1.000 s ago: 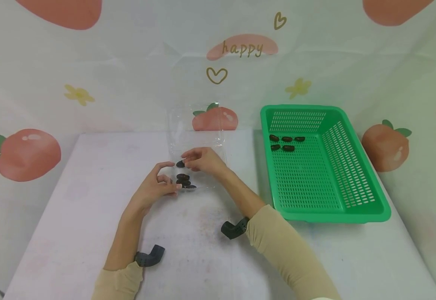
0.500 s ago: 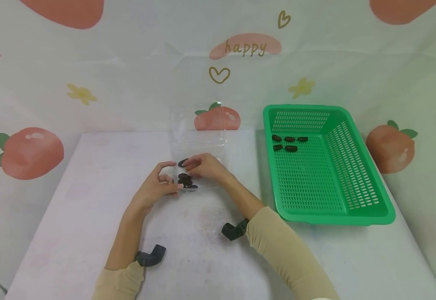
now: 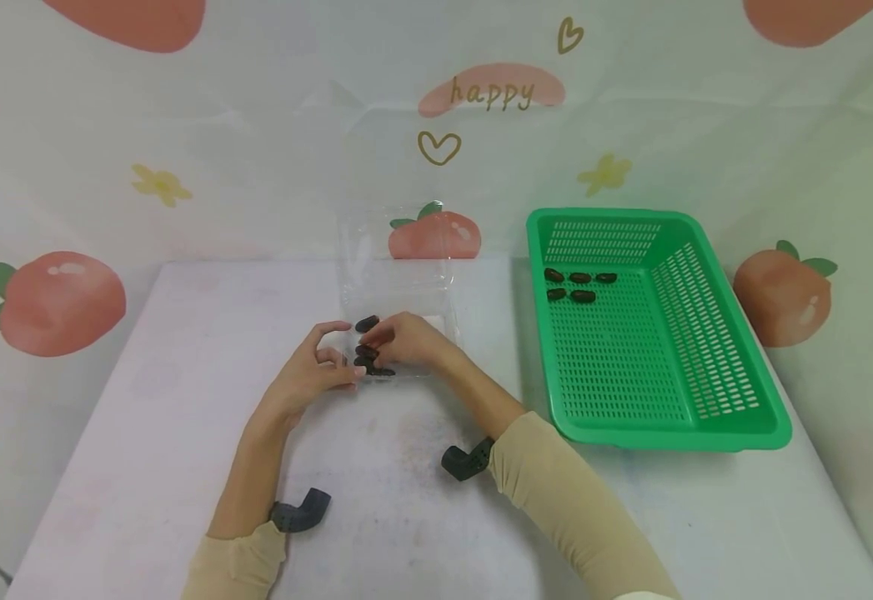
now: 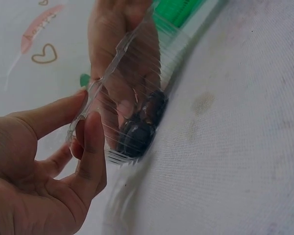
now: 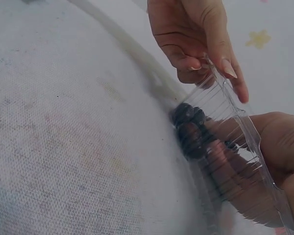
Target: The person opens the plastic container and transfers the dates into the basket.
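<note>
A clear plastic clamshell box (image 3: 423,369) stands on the table with its lid (image 3: 357,250) raised at the back. My left hand (image 3: 310,372) holds the box's left side, with the thumb at the front corner and the fingers along the rim. Inside, several dark brown dates lie in a pile (image 4: 137,139) near the front left. Another date (image 3: 367,323) lies apart at the back left of the box. My right hand (image 3: 415,340) reaches into the box, thumb and finger around a date (image 3: 366,352) on top of the pile; the fingertips are partly hidden.
A green plastic basket (image 3: 664,435) stands to the right. Several dates (image 3: 580,278) lie in two short rows in its back left corner. A dark curved piece (image 3: 301,511) sits at my left wrist, and another dark curved piece (image 3: 468,460) at my right wrist. A printed cloth hangs behind.
My right hand has left the date at the back left of the box and moved forward to the pile. My left hand keeps its hold on the box.
</note>
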`<action>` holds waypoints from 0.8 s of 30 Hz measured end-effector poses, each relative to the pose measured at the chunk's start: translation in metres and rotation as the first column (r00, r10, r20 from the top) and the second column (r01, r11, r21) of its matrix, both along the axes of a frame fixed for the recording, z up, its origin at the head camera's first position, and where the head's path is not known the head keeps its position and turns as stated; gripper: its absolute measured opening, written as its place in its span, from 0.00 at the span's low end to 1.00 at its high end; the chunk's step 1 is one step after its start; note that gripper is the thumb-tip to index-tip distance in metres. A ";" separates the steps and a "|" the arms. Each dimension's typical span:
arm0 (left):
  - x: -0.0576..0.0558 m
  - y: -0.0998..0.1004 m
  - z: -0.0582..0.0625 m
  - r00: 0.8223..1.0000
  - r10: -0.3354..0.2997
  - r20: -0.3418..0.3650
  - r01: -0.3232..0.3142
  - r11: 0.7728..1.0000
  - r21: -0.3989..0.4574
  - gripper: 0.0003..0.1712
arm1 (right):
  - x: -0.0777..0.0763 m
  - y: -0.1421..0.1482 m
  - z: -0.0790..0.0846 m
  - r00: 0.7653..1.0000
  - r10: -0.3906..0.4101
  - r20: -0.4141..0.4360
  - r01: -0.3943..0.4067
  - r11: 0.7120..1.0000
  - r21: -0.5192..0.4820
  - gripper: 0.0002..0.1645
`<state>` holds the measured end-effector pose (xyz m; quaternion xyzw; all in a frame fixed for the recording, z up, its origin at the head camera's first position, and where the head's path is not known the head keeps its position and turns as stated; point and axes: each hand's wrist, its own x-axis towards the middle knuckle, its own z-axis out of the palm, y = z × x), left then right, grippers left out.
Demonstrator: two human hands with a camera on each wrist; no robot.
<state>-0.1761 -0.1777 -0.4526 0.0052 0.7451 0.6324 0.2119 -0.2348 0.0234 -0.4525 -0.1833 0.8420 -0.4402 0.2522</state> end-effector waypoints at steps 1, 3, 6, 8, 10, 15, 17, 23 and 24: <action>0.000 0.000 0.000 1.000 -0.001 0.000 0.001 1.000 0.001 0.46 | 0.000 0.000 0.000 1.000 0.006 -0.004 -0.006 1.000 0.006 0.22; 0.000 0.000 0.000 1.000 -0.002 0.000 0.002 1.000 0.006 0.46 | 0.000 -0.001 -0.001 1.000 0.015 -0.014 -0.014 1.000 0.015 0.22; 0.000 0.000 0.001 1.000 -0.001 -0.001 0.001 1.000 0.009 0.46 | 0.000 -0.001 -0.002 1.000 0.010 -0.027 -0.010 1.000 0.012 0.19; 0.000 0.000 0.001 1.000 -0.001 -0.001 0.001 1.000 0.009 0.47 | 0.001 0.000 -0.002 1.000 -0.005 -0.031 0.006 1.000 0.004 0.17; 0.001 0.000 0.001 1.000 0.000 0.000 0.000 1.000 0.010 0.47 | 0.000 0.000 -0.003 0.999 -0.024 -0.031 0.024 1.000 -0.011 0.14; 0.000 0.000 0.000 1.000 0.003 0.003 -0.003 1.000 0.010 0.47 | 0.000 0.001 -0.002 0.997 -0.074 0.032 0.076 0.994 -0.077 0.13; 0.000 0.000 0.000 1.000 0.005 0.005 -0.005 1.000 0.005 0.47 | 0.000 0.001 -0.002 0.994 -0.088 0.061 0.094 0.990 -0.101 0.12; 0.000 0.000 0.001 1.000 0.002 0.014 -0.002 1.000 -0.012 0.47 | 0.000 0.002 0.003 0.993 -0.114 0.019 0.115 0.991 -0.073 0.12; 0.000 0.000 0.002 1.000 0.003 0.013 -0.003 1.000 -0.013 0.47 | 0.000 0.002 0.004 0.993 -0.116 0.011 0.116 0.991 -0.067 0.12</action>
